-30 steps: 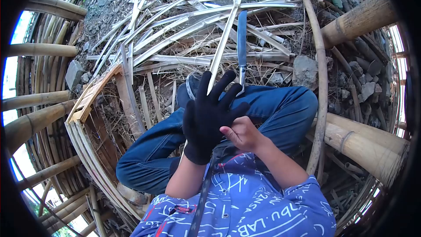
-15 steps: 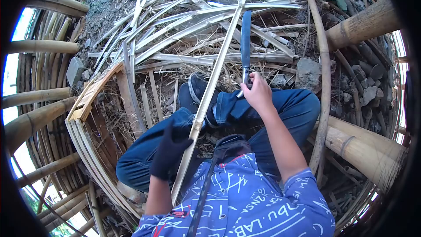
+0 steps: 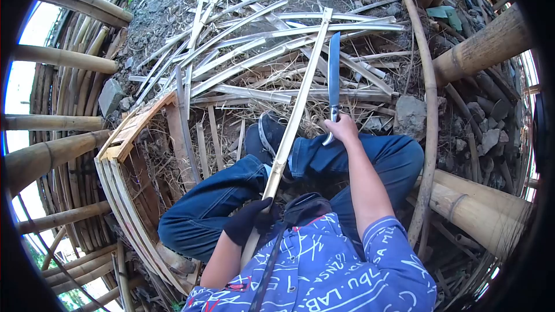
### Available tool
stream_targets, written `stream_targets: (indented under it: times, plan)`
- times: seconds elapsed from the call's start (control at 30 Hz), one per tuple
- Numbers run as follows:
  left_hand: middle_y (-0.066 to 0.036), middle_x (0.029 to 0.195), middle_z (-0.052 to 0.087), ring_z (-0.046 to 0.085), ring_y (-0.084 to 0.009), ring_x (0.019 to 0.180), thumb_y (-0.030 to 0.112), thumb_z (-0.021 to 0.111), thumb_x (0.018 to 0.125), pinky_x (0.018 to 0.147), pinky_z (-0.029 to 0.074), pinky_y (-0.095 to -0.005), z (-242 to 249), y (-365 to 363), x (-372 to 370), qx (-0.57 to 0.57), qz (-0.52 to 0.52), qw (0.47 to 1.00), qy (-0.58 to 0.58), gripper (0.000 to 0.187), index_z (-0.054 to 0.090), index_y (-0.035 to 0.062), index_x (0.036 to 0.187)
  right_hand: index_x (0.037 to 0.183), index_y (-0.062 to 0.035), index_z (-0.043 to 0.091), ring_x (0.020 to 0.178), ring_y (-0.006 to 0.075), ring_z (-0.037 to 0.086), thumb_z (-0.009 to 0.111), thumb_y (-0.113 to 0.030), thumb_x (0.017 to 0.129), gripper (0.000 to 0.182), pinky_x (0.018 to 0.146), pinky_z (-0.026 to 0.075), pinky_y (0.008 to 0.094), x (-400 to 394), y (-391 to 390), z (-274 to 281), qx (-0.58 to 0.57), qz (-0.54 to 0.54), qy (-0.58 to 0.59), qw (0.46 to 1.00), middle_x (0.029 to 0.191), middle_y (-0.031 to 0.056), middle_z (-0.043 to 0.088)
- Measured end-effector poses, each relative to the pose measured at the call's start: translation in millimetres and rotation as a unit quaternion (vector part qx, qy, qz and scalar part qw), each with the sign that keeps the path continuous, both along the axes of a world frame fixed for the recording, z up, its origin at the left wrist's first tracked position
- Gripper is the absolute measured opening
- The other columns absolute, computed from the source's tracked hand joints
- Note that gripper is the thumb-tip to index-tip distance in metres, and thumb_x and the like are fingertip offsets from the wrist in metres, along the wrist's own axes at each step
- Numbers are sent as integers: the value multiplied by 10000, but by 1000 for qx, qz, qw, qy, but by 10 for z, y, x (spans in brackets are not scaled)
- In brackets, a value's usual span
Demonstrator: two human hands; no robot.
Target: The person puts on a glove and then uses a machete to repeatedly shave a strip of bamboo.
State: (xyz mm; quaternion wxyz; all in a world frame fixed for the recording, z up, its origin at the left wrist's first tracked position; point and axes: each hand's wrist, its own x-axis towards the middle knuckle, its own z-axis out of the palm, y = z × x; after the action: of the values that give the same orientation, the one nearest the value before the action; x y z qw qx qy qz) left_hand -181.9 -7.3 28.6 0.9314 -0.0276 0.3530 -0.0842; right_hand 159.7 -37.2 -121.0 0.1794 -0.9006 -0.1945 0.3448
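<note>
A long split bamboo strip (image 3: 302, 95) runs from my lap up across my crossed legs, its pale inner side facing up. My left hand (image 3: 250, 221), in a black glove, is closed around the strip's lower part near my waist. Some of its fingers are hidden behind the strip. In my bare right hand (image 3: 343, 127) is the handle of a long machete (image 3: 334, 72). The blade points away from me, just right of the strip and apart from it along most of its length.
Many split bamboo strips (image 3: 243, 40) lie crossed on the ground ahead, among shavings. At the left is a wooden frame (image 3: 136, 126). A grey rock (image 3: 411, 117) sits beyond my right knee. A thin pole (image 3: 428, 81) and thick bamboo poles (image 3: 483, 40) bound the right side.
My left hand, earlier with fingers apart beside the strip, has closed around it nearer my waist. The machete has stayed in my right hand, and the view has shifted slightly.
</note>
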Motion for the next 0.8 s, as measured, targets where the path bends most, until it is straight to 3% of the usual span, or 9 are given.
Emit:
stream_targets:
  times: [0.07,0.13,0.27,0.33,0.43,0.53,0.6,0.73,0.8]
  plan:
    - [7,659,559,485,-60,506,249,580,896,452,353,-199,0,-64,152,181,-84,967,156,249,627,7,935,845,-43,644,799,280,671,620,-339,696,332,725,534,385,56,-77,-115,46,14,5,999,884,173,680]
    - [4,662,557,478,-55,511,228,573,898,451,325,-190,-108,-52,186,204,-80,965,147,226,624,9,922,926,-3,551,724,272,677,571,-249,765,295,584,549,361,109,-110,-64,178,-242,357,885,864,184,659]
    - [20,616,522,488,-64,490,336,512,933,441,361,-185,-146,87,300,344,-116,929,73,313,602,55,825,813,-87,508,418,123,481,615,-295,838,236,396,416,247,282,-214,219,247,-314,502,767,569,18,514]
    - [39,584,478,427,-43,435,373,469,952,389,296,-179,-170,138,258,173,-62,982,38,359,595,62,826,759,-112,497,403,95,455,625,-392,852,321,386,381,231,249,-245,519,234,-319,464,793,517,-22,471]
    - [66,485,366,316,-44,364,387,440,979,356,236,-204,-140,143,255,174,-83,981,9,404,464,110,687,777,-93,503,403,100,456,609,-413,866,348,376,377,247,126,-372,626,299,-338,378,808,522,-14,463]
    - [67,516,404,338,-35,401,370,476,963,384,263,-196,18,139,206,235,-121,964,-15,344,557,88,782,837,-43,523,531,138,576,648,-176,859,184,478,493,259,-186,-592,513,424,-308,146,839,678,52,583]
    - [59,537,424,364,-43,415,360,490,954,397,278,-193,42,82,240,296,-115,948,-6,329,584,57,867,904,-35,526,615,158,618,637,-67,850,128,532,530,273,-215,-645,672,481,-289,127,818,790,92,634]
    - [56,552,424,387,-47,447,328,524,935,435,293,-185,311,175,350,329,-162,929,52,341,618,10,1015,782,-82,464,535,159,585,627,16,810,193,483,477,291,80,-784,1078,483,-157,432,745,679,84,608]
    - [62,553,403,364,-43,433,330,521,937,414,261,-191,257,177,364,315,-159,935,44,300,614,45,929,775,-82,470,500,139,556,635,14,804,193,465,460,278,81,-731,1319,454,-165,368,795,638,62,583]
